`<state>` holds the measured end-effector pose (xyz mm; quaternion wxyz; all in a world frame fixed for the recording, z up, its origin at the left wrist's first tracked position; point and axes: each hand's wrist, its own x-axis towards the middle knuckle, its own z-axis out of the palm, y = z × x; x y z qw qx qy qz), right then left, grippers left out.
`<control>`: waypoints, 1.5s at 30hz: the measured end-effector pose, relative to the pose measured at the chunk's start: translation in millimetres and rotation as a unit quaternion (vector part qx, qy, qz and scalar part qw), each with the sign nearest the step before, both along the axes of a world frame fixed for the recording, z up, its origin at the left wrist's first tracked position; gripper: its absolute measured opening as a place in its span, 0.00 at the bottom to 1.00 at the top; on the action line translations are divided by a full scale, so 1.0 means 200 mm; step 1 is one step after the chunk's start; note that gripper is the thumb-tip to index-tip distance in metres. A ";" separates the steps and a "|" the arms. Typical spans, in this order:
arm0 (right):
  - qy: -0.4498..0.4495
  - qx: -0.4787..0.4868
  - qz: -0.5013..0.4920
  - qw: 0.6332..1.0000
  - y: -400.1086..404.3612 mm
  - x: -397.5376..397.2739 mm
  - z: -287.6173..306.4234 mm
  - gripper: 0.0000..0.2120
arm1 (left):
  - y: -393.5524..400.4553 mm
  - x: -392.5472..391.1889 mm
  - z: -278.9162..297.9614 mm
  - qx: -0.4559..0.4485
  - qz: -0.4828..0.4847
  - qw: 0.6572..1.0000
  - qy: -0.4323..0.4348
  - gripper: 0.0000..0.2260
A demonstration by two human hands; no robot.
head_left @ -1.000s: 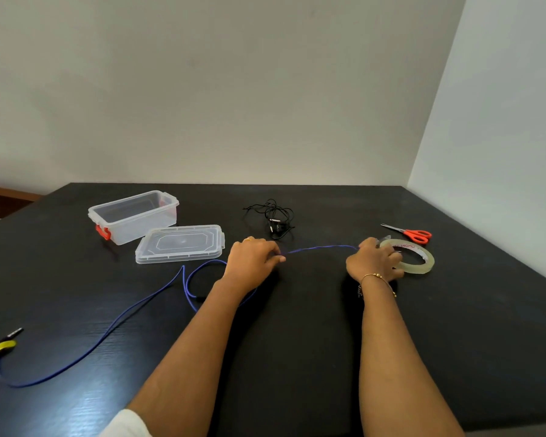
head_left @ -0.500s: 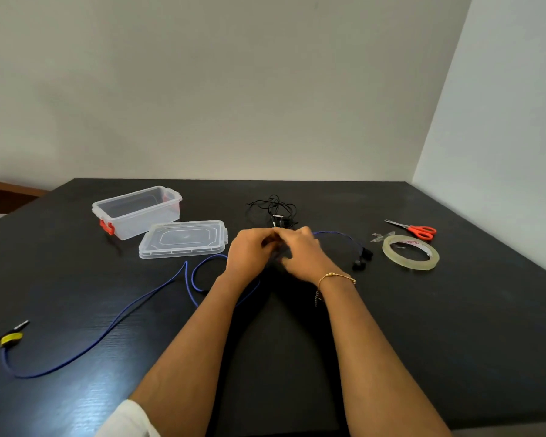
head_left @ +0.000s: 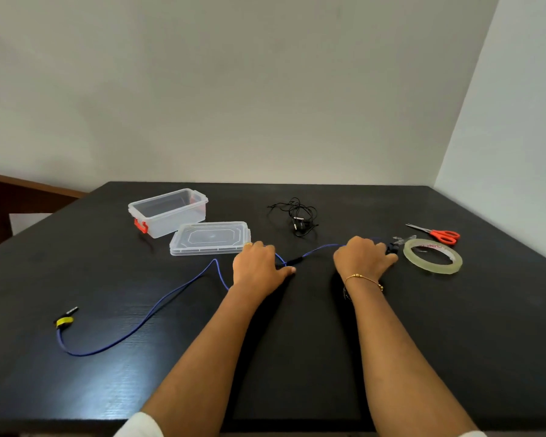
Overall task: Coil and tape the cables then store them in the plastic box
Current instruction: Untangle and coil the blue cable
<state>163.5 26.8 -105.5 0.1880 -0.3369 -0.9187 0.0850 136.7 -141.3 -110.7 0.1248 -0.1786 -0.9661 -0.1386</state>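
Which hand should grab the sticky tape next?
The right hand, probably. It lies right beside the tape roll, while the left hand sits farther away, holding the blue cable.

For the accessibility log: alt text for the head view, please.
Both hands hold a blue cable on a black table, left hand mid-length, right hand near its end beside a tape roll. Behind lie an open plastic box, its lid, a black cable and scissors.

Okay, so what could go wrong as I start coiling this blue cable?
The long blue cable trails far to the left, so its yellow-banded plug may drag or whip as the left hand and right hand gather it. The clear tape roll and red-handled scissors lie close to the right hand and could get snagged.
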 end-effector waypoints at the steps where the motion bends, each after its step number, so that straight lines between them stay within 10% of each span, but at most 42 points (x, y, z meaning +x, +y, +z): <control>1: -0.018 0.006 -0.001 1.000 -0.01 0.00 0.00 0.11 | 0.00 0.00 0.00 0.000 0.014 1.000 -0.004 0.21; 7: 0.000 0.095 0.305 0.948 -0.13 -0.04 -0.01 0.28 | 0.02 0.01 -0.01 0.020 0.002 1.000 -0.003 0.12; 10: -0.022 0.137 0.389 0.911 -0.19 -0.07 -0.02 0.17 | 0.00 0.01 -0.02 0.060 -0.010 0.998 -0.003 0.10; 14: -0.045 0.122 0.382 0.915 -0.19 -0.09 -0.02 0.11 | -0.01 -0.01 -0.03 0.118 -0.032 0.993 0.005 0.09; 22: 0.244 -0.111 0.167 0.949 -0.01 -0.06 0.01 0.11 | -0.05 -0.04 0.00 0.272 -0.025 0.960 0.068 0.08; 31: 0.066 -0.027 0.036 0.997 0.10 -0.02 -0.03 0.13 | -0.01 -0.05 0.07 0.374 0.034 0.917 0.130 0.07; 36: 0.194 -0.025 0.238 0.951 0.00 -0.06 0.00 0.23 | 0.06 -0.07 0.06 0.310 -0.044 0.942 0.121 0.08; 41: 0.192 -0.300 0.440 0.824 -0.19 -0.03 0.11 0.22 | 0.10 -0.07 0.11 0.296 -0.088 0.943 0.122 0.10; 45: 0.263 -0.246 0.366 0.858 -0.13 -0.05 0.11 0.10 | 0.08 -0.06 0.15 0.284 -0.105 0.951 0.058 0.15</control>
